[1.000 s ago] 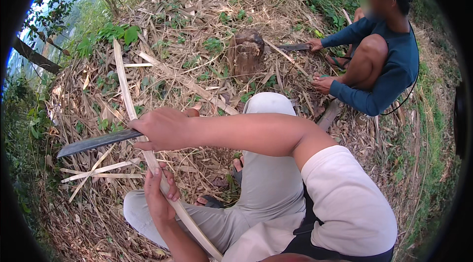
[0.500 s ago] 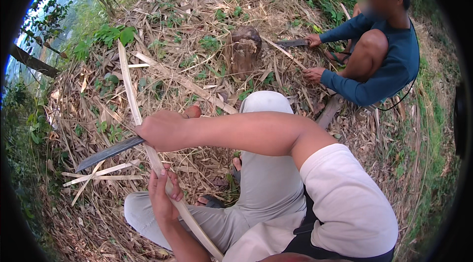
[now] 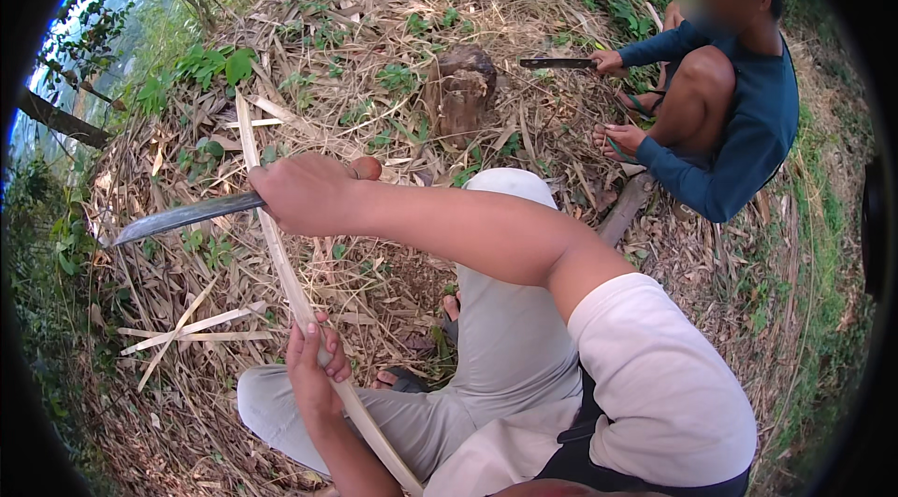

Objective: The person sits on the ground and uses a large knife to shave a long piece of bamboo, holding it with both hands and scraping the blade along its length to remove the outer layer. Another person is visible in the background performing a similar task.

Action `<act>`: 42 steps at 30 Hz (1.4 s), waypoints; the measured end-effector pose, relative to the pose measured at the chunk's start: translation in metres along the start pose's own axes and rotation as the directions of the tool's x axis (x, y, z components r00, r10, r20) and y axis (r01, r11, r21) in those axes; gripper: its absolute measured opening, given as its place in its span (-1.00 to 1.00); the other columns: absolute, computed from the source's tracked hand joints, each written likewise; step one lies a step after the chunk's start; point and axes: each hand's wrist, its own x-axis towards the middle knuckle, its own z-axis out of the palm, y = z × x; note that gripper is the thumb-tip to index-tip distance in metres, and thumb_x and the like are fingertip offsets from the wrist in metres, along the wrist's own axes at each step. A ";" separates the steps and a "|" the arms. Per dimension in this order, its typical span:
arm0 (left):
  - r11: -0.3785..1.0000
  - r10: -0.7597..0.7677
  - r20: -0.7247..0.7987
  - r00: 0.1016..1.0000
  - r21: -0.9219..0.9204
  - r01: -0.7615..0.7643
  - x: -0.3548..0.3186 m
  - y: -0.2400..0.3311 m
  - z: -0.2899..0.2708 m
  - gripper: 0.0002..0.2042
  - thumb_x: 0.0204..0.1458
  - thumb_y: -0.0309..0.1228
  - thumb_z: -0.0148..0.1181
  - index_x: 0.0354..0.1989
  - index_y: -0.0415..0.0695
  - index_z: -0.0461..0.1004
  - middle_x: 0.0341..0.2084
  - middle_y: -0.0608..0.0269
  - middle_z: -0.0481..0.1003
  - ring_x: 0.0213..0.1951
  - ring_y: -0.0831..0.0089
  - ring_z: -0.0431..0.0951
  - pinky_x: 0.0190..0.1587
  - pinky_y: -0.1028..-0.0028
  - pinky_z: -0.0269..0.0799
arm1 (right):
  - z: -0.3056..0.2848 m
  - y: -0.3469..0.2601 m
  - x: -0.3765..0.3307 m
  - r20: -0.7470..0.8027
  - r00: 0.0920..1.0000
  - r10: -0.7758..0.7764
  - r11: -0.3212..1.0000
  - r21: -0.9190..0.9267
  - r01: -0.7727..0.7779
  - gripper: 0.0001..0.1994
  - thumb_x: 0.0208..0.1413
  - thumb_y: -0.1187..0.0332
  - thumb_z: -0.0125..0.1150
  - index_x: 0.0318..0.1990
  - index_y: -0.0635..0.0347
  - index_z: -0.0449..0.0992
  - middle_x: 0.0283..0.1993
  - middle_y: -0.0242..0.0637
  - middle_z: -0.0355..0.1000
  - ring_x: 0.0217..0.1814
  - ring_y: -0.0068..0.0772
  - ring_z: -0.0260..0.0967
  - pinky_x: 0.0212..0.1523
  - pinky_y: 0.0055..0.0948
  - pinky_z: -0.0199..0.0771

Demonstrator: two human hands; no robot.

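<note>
My left hand (image 3: 316,361) is wrapped round the lower part of a long, pale, slightly curved wooden strip (image 3: 285,268), perhaps bamboo. The strip slants from beside my leg up and away to the left. Reaching across my body, my right hand (image 3: 309,193) grips a machete (image 3: 187,216) by its handle, whose brown end shows past my fist. The dark blade points left, crossing the strip near its far part. Whether the edge touches the strip is hidden behind my right hand.
A co-worker (image 3: 725,114) squats at the far right, holding another machete (image 3: 558,63). A wooden stump (image 3: 465,95) stands ahead. Several pale split strips (image 3: 196,329) lie crossed at left, on ground littered with dry leaves. My bent knees (image 3: 510,193) are close in front.
My right hand and the machete have moved away from me along the strip; my left hand stays nearly in place. The co-worker's machete has lifted, and the strip they held no longer shows.
</note>
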 end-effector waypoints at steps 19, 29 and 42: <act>0.997 0.020 -0.052 0.998 -0.075 -0.024 0.002 0.003 0.007 -0.60 0.39 -0.07 -0.23 0.00 -0.17 0.36 -0.53 0.31 0.38 -0.72 0.65 0.18 -0.68 0.61 0.13 | -0.006 -0.013 -0.021 0.139 0.990 0.021 0.995 0.099 -0.035 -0.81 0.08 0.24 0.23 -0.29 0.18 0.53 -0.45 -0.09 0.50 -0.36 0.06 0.53 -0.33 0.01 0.50; 0.994 -0.011 -0.040 0.999 -0.111 0.006 0.005 -0.001 0.001 -0.63 0.37 -0.10 -0.16 0.00 -0.17 0.37 -0.49 0.29 0.41 -0.68 0.63 0.22 -0.64 0.60 0.17 | -0.004 -0.012 -0.028 0.226 0.974 -0.009 0.998 0.066 -0.006 -0.77 0.09 0.20 0.21 -0.31 0.21 0.52 -0.44 -0.10 0.51 -0.35 0.05 0.53 -0.30 -0.01 0.52; 0.953 0.097 0.044 0.994 -0.292 -0.080 0.005 0.013 -0.020 -0.83 0.33 -0.25 -0.03 -0.10 -0.07 0.32 -0.43 0.27 0.39 -0.68 0.59 0.27 -0.66 0.61 0.26 | 0.025 -0.036 -0.044 0.441 0.888 -0.131 0.991 0.053 0.120 -0.44 0.21 -0.14 0.09 0.18 0.05 0.31 -0.41 -0.02 0.53 -0.33 0.14 0.53 -0.33 0.01 0.51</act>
